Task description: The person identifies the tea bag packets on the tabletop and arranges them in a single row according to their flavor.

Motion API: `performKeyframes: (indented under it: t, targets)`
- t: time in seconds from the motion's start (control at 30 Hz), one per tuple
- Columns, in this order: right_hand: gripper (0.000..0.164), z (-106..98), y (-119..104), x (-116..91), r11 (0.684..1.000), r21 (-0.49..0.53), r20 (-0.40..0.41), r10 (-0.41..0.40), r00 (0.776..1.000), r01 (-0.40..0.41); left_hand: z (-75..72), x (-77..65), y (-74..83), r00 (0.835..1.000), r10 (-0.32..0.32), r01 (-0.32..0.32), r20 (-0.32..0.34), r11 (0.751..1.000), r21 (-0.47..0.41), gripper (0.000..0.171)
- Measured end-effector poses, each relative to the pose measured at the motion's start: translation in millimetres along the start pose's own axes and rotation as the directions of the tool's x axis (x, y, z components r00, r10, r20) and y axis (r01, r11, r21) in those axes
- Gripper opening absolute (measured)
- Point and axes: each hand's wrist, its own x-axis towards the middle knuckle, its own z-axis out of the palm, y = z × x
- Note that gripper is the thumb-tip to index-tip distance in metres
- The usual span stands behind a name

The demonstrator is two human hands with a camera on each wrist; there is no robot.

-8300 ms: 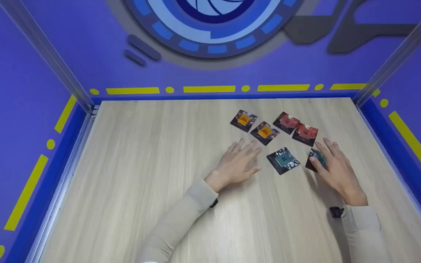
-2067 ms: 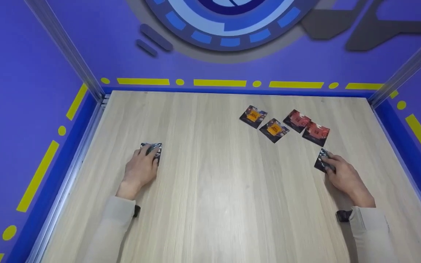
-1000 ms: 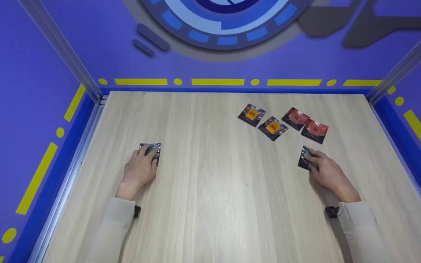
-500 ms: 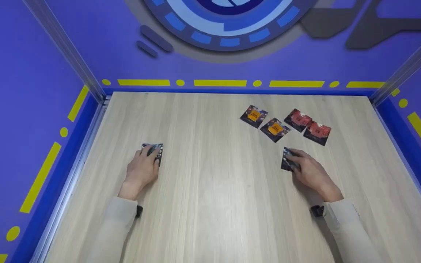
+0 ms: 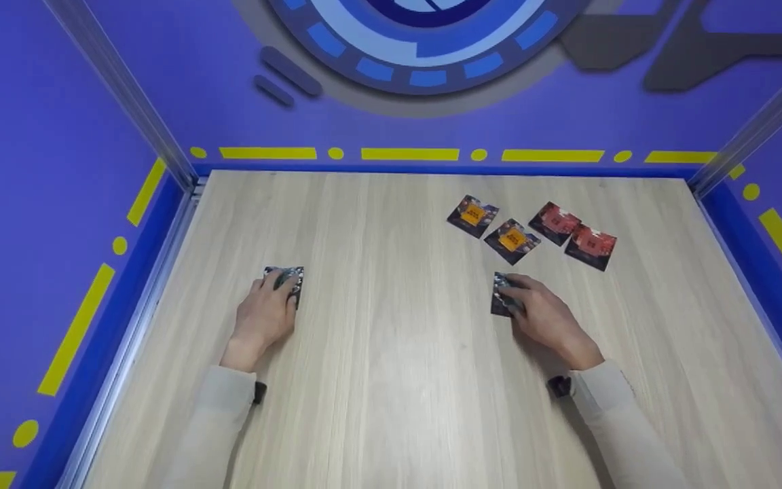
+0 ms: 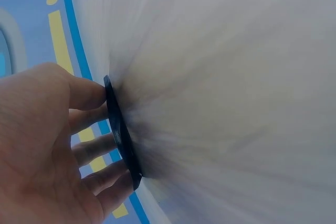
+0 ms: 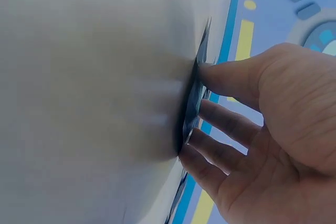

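Observation:
In the head view, a small square packet (image 5: 297,274), dark with a green and white print, lies flat on the left of the table. My left hand (image 5: 262,319) rests on it with the fingertips spread over its top. A matching green packet (image 5: 499,303) lies right of the middle under my right hand (image 5: 547,316). The fingers and thumb there press on its face, hiding its right part. In the left wrist view, the packet (image 6: 122,137) is seen edge-on below the fingertips. The right wrist view shows the other packet (image 7: 191,108) slightly bowed, with thumb and fingertips touching it.
Two packets with orange labels, one nearer the back (image 5: 473,216) and one closer (image 5: 512,241), lie at the back right. Beside them are two red-printed packets (image 5: 554,223) that touch at a corner. Blue walls border the wooden table (image 5: 391,380).
Over the last two seconds my right hand has slid its green packet leftward. Before that, my left hand brought the other green packet from the middle to the left, where both stay.

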Motion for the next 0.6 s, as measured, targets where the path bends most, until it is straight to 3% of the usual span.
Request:
performKeyframes:
  t: [0.47, 0.6]
  targets:
    - [0.041, 18, -36, 25, 0.998, -0.029, -0.037, -0.060, 0.997, 0.059, -2.9, -0.9, 2.5, 1.000, 0.016, -0.016, -0.019, 1.000, -0.002, 0.048]
    - [0.040, 26, -49, 35, 0.997, -0.025, -0.014, -0.076, 0.997, 0.076, -1.3, -1.8, 2.1, 1.000, 0.019, -0.019, -0.024, 1.000, 0.008, 0.047]
